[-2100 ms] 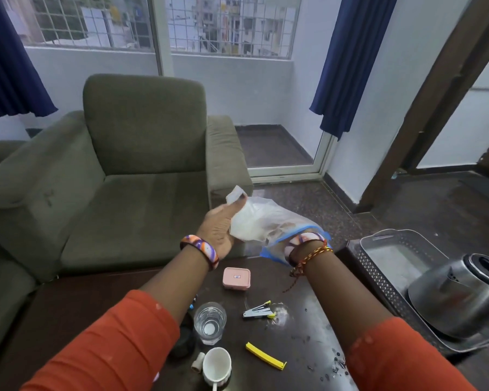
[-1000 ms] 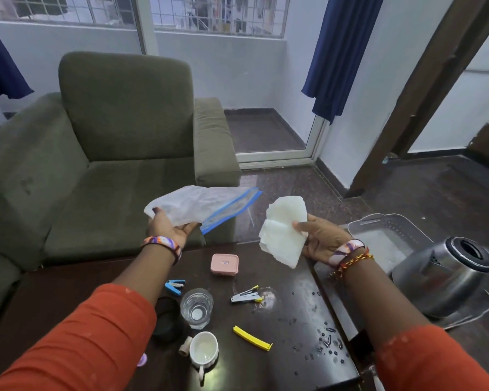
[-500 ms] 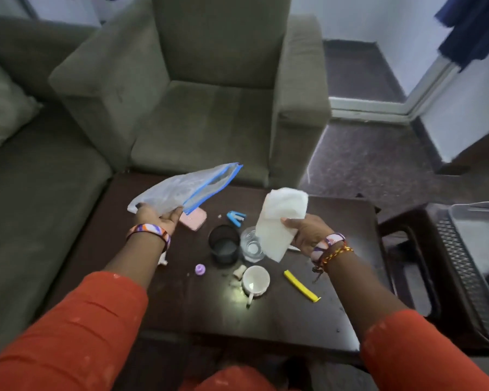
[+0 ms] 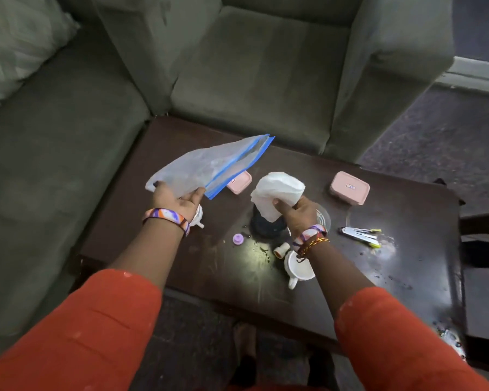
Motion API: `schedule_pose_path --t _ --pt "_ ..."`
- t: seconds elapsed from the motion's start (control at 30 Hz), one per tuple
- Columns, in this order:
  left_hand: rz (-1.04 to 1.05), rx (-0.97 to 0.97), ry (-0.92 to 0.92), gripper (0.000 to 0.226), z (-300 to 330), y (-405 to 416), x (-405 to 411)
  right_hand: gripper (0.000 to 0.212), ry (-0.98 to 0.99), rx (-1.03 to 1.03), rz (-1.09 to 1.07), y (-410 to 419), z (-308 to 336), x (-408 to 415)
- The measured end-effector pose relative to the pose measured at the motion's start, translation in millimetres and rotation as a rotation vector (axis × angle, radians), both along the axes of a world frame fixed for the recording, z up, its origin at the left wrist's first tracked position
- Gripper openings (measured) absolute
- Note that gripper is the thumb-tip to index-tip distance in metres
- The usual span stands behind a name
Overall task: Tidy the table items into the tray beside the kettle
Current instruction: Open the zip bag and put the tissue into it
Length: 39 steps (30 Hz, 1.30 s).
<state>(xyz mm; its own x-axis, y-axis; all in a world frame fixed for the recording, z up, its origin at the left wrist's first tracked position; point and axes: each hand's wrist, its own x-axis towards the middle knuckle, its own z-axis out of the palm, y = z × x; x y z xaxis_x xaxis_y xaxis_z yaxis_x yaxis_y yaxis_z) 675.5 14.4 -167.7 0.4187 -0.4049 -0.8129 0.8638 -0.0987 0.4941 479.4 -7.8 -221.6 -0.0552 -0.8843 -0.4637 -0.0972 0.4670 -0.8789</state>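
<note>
- Left hand [image 4: 178, 200] holds a clear zip bag [image 4: 209, 167] with a blue seal strip; the grip is clamped on the bag's closed end, thumb on top. The bag extends from the hand toward 1 o'clock, raised above the desk [image 4: 407, 266].
- Right hand [image 4: 299, 213] holds a folded white cloth [image 4: 275, 194]; the grip is clamped on its lower edge, and the cloth stands up toward 12 o'clock from the fingers.
- A dark round container [image 4: 266, 225] sits directly under the cloth, partly hidden by it.
- One pink lidded box [image 4: 349, 188] lies at 2 o'clock from the right hand, flat on the desk. A second pink box [image 4: 240, 184] lies partly under the bag's blue edge.
- A nail clipper set with yellow tips [image 4: 360, 237] lies at 3 o'clock from the right wrist.
- A white cup [image 4: 299, 268] sits beneath the right wrist; a small cork-like cylinder [image 4: 281, 251] lies just beside it at 10 o'clock.
- A small purple cap [image 4: 237, 239] lies between the two forearms.
- A white object under the left wrist is too hidden to identify.
- Tray and kettle are out of view.
- A green sofa [image 4: 251, 80] borders the desk at 12 o'clock.
</note>
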Motion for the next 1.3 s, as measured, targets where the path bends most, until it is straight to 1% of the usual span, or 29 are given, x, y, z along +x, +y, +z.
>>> schedule_pose_path --t 0.1,0.17,0.23,0.33,0.4,0.5,0.6,0.7,0.8,0.87,0.9,0.97,1.03,1.1,1.17,1.2,1.23,1.27,1.3 --pt "0.015 -0.003 0.032 0.047 -2.2 3.4 4.7 0.036 0.119 -0.044 0.061 2.1 -1.6 6.2" --pt "0.004 -0.009 0.049 0.046 -1.6 3.8 6.4 0.032 0.185 -0.077 0.037 1.9 -3.0 7.8" --pt "0.005 -0.016 0.056 0.047 -0.7 2.5 7.0 0.027 0.304 -0.113 0.019 1.0 -3.9 7.4" --pt "0.015 -0.031 0.054 0.045 2.4 0.1 5.0 0.023 0.476 -0.106 0.109 1.0 -6.4 3.7" --pt "0.007 -0.041 0.053 0.045 6.1 -1.6 1.5 0.02 0.484 -0.094 0.13 2.6 -7.8 1.6" --pt "0.0 -0.042 0.044 0.047 7.3 -3.7 -1.9 0.017 0.441 -0.087 0.07 5.9 -7.8 1.7" --pt "-0.014 -0.024 0.043 0.047 5.6 -2.0 -5.1 0.012 0.442 -0.09 0.05 6.7 -8.3 -0.4" --pt "-0.005 -0.014 0.054 0.047 3.7 1.8 -6.1 0.009 0.455 -0.123 0.053 7.8 -11.3 -2.3" --pt "-0.011 -0.02 0.068 0.044 2.4 3.7 -5.2 0.009 0.469 -0.183 0.004 11.1 -12.7 -2.5" --pt "-0.002 -0.025 0.078 0.042 1.1 3.8 -4.8 0.012 0.51 -0.211 0.02 13.2 -14.9 -3.7" --pt "0.007 -0.027 0.087 0.042 0.7 3.3 -5.0 0.018 0.539 -0.223 0.032 14.2 -16.1 -4.4" --pt "0.0 -0.023 0.109 0.042 0.6 2.7 -4.9 0.037 0.582 -0.242 0.039 16.7 -16.5 -6.3" --pt "-0.043 -0.006 0.139 0.041 0.7 3.3 -3.7 0.05 0.591 -0.256 0.026 18.6 -11.0 -7.9" --pt "-0.127 -0.001 0.197 0.04 2.8 6.0 -2.6 0.059 0.505 -0.299 0.011 18.4 -2.5 -11.0" --pt "-0.238 0.006 0.244 0.039 8.7 11.3 -3.8 0.077 0.342 -0.311 -0.003 17.3 11.8 -15.4" --pt "-0.289 0.002 0.264 0.039 13.8 14.0 -4.8 0.088 0.245 -0.296 0.007 16.6 22.5 -18.1" --pt "-0.34 -0.001 0.287 0.038 19.6 15.7 -6.3 0.095 0.144 -0.278 0.033 15.6 34.9 -21.3" --pt "-0.39 0.002 0.31 0.037 25.1 16.0 -7.7 0.092 0.042 -0.265 0.072 13.4 47.2 -25.2" --pt "-0.457 0.007 0.321 0.037 32.3 16.6 -10.1 0.081 -0.055 -0.255 0.125 10.6 59.9 -30.1"
